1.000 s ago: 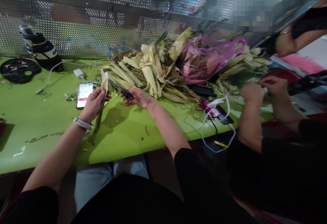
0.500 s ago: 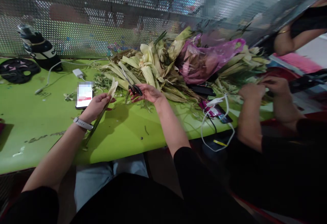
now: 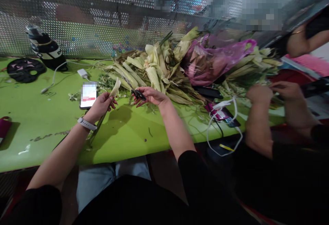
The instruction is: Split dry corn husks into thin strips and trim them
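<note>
My left hand is closed on a long strip of corn husk; its pale end sticks up above my fingers and its darker length hangs down past my wrist. Close by on the right, my right hand holds a pair of scissors by the black handles, the blades pointing up and left. A big heap of pale and brown corn husks lies just beyond both hands. Beside my left hand rests a phone with its screen lit, near green shreds.
On the green table stand a dark bottle and a black palette-shaped tray. A pink plastic bag sits in the husks. White cables and a phone lie right, near a co-worker's hands. A perforated metal panel rises behind.
The whole view has shifted, so things sit slightly further right. My right hand and the scissors have tilted a little, blades lower. My left hand keeps its hold on the husk strip.
</note>
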Demonstrator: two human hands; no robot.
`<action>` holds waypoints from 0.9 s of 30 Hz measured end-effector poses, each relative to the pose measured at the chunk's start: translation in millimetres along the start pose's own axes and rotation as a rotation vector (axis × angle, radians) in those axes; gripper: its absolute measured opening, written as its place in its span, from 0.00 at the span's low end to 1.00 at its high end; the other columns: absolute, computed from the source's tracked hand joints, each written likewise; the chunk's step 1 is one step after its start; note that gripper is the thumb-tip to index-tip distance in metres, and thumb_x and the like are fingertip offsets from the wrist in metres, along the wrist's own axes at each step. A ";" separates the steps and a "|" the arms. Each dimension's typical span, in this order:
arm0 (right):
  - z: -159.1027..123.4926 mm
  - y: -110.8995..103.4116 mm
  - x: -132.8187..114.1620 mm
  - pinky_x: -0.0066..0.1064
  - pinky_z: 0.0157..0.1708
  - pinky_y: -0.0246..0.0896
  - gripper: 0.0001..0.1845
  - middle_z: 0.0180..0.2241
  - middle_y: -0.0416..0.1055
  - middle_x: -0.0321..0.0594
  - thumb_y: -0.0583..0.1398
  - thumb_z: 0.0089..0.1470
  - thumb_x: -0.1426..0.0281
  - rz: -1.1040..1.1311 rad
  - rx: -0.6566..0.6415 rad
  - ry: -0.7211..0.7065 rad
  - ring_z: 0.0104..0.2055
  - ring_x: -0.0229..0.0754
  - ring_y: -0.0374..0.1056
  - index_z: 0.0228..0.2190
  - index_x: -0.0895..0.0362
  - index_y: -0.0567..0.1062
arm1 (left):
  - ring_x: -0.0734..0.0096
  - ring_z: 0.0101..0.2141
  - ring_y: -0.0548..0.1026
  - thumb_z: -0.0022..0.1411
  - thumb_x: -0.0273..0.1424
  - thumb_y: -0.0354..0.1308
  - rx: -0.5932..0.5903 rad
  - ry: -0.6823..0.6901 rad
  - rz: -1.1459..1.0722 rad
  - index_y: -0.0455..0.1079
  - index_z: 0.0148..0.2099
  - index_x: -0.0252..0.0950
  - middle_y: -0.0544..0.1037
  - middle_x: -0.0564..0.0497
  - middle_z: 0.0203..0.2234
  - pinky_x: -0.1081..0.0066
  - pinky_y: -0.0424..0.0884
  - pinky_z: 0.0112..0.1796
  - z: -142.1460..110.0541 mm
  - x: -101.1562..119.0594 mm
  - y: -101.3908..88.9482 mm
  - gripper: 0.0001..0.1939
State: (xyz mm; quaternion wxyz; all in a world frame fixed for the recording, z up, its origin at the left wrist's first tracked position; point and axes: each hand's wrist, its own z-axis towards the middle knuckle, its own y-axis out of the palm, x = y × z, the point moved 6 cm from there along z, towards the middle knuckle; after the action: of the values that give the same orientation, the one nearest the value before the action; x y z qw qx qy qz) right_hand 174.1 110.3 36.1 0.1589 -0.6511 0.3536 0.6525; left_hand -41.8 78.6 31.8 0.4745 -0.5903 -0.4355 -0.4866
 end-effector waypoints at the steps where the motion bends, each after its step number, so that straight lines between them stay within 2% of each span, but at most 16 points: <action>1: -0.1 0.8 0.1 0.41 0.38 0.78 0.21 0.38 0.77 0.44 0.66 0.46 0.67 -0.009 0.002 0.001 0.37 0.45 0.78 0.43 0.62 0.71 | 0.79 0.22 0.72 0.67 0.27 0.52 -0.003 0.000 0.002 0.64 0.38 0.35 0.76 0.51 0.28 0.78 0.62 0.20 -0.4 0.5 0.3 0.03; 6: 0.3 2.8 1.2 0.40 0.38 0.77 0.18 0.31 0.74 0.37 0.67 0.49 0.63 -0.113 0.047 0.011 0.32 0.39 0.76 0.38 0.60 0.70 | 0.80 0.23 0.71 0.65 0.28 0.54 -0.002 0.004 -0.014 0.64 0.39 0.35 0.76 0.51 0.29 0.78 0.62 0.22 -1.2 1.7 -0.8 0.02; 10: 1.0 1.5 2.3 0.30 0.31 0.76 0.20 0.28 0.72 0.35 0.67 0.49 0.58 -0.307 0.144 0.080 0.27 0.35 0.73 0.35 0.59 0.70 | 0.80 0.22 0.68 0.64 0.29 0.55 -0.004 -0.005 -0.068 0.67 0.41 0.35 0.75 0.51 0.29 0.77 0.61 0.22 -2.4 2.1 -2.1 0.04; 14: 0.2 6.4 -1.1 0.22 0.24 0.71 0.21 0.28 0.71 0.33 0.70 0.45 0.58 -0.446 0.209 0.144 0.24 0.30 0.69 0.31 0.59 0.69 | 0.79 0.22 0.68 0.63 0.32 0.56 -0.018 -0.007 -0.101 0.69 0.42 0.35 0.76 0.49 0.30 0.76 0.60 0.22 -4.2 3.3 -1.9 0.07; 20: -2.6 14.7 -8.2 0.24 0.26 0.72 0.20 0.30 0.70 0.35 0.70 0.46 0.59 -0.498 0.202 0.133 0.26 0.30 0.68 0.31 0.60 0.69 | 0.77 0.23 0.71 0.68 0.45 0.52 -0.038 0.021 -0.057 0.71 0.47 0.34 0.77 0.47 0.32 0.77 0.62 0.21 -6.0 6.0 -2.1 0.19; 27: -2.0 12.3 -4.7 0.24 0.23 0.71 0.22 0.26 0.69 0.33 0.72 0.43 0.60 -0.492 0.164 0.136 0.24 0.31 0.67 0.31 0.60 0.69 | 0.77 0.24 0.73 0.65 0.46 0.55 0.000 0.042 -0.008 0.73 0.44 0.34 0.80 0.46 0.32 0.78 0.64 0.21 -2.7 1.5 -3.4 0.19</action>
State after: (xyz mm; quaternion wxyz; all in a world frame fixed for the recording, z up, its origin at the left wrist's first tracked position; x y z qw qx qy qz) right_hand 167.9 101.6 44.0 0.3409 -0.7448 0.2463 0.5182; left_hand -45.3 76.6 33.9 0.4813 -0.5783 -0.4279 -0.5007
